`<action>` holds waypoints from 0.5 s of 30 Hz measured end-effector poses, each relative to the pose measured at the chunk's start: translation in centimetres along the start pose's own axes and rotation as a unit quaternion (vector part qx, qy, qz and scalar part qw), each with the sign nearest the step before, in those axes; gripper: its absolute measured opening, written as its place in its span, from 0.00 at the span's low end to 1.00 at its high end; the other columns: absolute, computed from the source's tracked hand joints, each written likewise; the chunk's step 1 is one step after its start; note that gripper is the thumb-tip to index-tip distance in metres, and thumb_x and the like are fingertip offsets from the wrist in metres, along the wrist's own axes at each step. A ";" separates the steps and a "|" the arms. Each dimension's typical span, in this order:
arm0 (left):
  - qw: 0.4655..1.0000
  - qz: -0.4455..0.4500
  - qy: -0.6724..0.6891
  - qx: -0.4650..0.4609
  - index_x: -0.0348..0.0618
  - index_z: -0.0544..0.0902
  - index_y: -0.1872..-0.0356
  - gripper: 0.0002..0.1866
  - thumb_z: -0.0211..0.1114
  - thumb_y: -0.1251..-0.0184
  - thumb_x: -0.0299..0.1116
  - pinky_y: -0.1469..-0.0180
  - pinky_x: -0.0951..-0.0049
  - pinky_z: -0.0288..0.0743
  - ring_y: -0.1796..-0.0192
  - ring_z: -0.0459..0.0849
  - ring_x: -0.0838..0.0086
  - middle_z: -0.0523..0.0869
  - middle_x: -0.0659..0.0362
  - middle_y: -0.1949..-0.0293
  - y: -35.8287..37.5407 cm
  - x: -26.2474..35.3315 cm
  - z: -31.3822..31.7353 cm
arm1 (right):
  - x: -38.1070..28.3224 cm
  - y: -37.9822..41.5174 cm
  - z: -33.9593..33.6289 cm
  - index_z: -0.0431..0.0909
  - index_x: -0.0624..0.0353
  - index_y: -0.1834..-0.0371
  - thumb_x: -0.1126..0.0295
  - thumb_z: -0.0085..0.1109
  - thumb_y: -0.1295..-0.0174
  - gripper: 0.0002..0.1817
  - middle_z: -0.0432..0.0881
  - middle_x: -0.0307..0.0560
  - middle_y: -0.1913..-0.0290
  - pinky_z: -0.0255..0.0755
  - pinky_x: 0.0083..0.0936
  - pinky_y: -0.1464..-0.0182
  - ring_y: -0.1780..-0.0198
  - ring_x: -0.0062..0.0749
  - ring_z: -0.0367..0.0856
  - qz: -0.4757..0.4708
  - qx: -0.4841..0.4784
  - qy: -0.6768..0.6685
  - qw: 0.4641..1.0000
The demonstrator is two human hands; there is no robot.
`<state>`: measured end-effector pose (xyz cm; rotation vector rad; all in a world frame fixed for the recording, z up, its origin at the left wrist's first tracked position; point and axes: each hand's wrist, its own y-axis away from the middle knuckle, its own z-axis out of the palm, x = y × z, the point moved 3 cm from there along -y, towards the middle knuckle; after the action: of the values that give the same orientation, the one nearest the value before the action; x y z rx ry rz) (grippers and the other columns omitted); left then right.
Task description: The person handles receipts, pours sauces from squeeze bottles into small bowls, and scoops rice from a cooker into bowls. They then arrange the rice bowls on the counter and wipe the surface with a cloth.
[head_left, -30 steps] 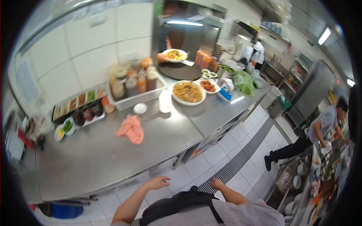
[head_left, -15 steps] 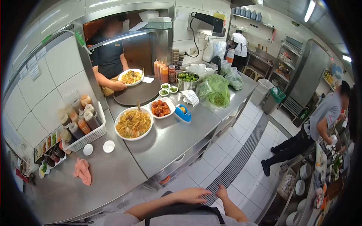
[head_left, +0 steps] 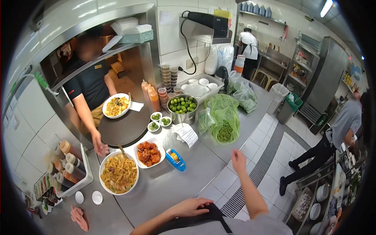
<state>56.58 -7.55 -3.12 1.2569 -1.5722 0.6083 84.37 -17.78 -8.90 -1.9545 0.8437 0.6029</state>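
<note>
My left hand (head_left: 192, 207) rests low in front of my apron, its fingers loosely extended and holding nothing. My right hand (head_left: 238, 160) is raised past the counter's front edge with its fingers curled; whether anything is in them is too small to tell. Nearest on the counter are a blue tape dispenser (head_left: 176, 160), a white dish of red glazed pieces (head_left: 149, 153) and a bowl of noodles (head_left: 119, 173) with a utensil in it. Behind them lie printed receipts (head_left: 187, 134) and a metal pot of green citrus (head_left: 182, 108). A green plastic bag (head_left: 221, 113) holds cut green vegetables.
Across the pass window a person (head_left: 88, 82) stands by a round dark tray (head_left: 124, 127) with a plate of noodles (head_left: 116, 105) over it. Sauce bottles fill a white basket (head_left: 84, 180) at left. Another person (head_left: 340, 129) works at right; one more (head_left: 248, 47) stands at the back.
My view has moved nearer the counter. My right hand has risen away from my left. The person at the window has let go of the plate and reaches toward the noodle bowl.
</note>
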 end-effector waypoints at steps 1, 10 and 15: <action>0.999 -0.010 0.005 0.035 0.47 0.67 0.40 0.24 0.56 0.36 0.43 0.50 0.69 0.71 0.52 0.78 0.66 0.77 0.51 0.53 -0.5 0.1 -1.0 | 0.0 -4.1 0.4 0.76 0.63 0.62 0.69 0.54 0.43 0.09 0.78 0.49 0.76 0.69 0.25 0.72 0.75 0.33 0.75 -0.026 0.015 -0.016 0.999; 0.916 -0.120 0.091 0.372 0.45 0.70 0.43 0.22 0.60 0.39 0.32 0.52 0.73 0.73 0.54 0.80 0.70 0.78 0.54 0.53 -9.3 -0.8 -7.1 | 2.5 -34.3 15.6 0.71 0.57 0.49 0.63 0.59 0.48 0.22 0.78 0.56 0.62 0.71 0.34 0.59 0.62 0.43 0.78 -0.231 -0.062 -0.084 0.967; 0.885 -0.152 0.213 0.385 0.45 0.71 0.45 0.20 0.61 0.40 0.31 0.54 0.72 0.74 0.56 0.82 0.68 0.79 0.52 0.55 -16.6 0.4 -8.4 | 3.7 -39.3 27.1 0.71 0.58 0.53 0.63 0.56 0.48 0.19 0.78 0.54 0.61 0.69 0.40 0.56 0.58 0.49 0.76 -0.215 -0.316 0.055 0.922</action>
<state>75.17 -6.28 -2.68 1.7471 -0.7369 1.2718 114.38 19.10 -3.11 -2.6787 0.2591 0.5406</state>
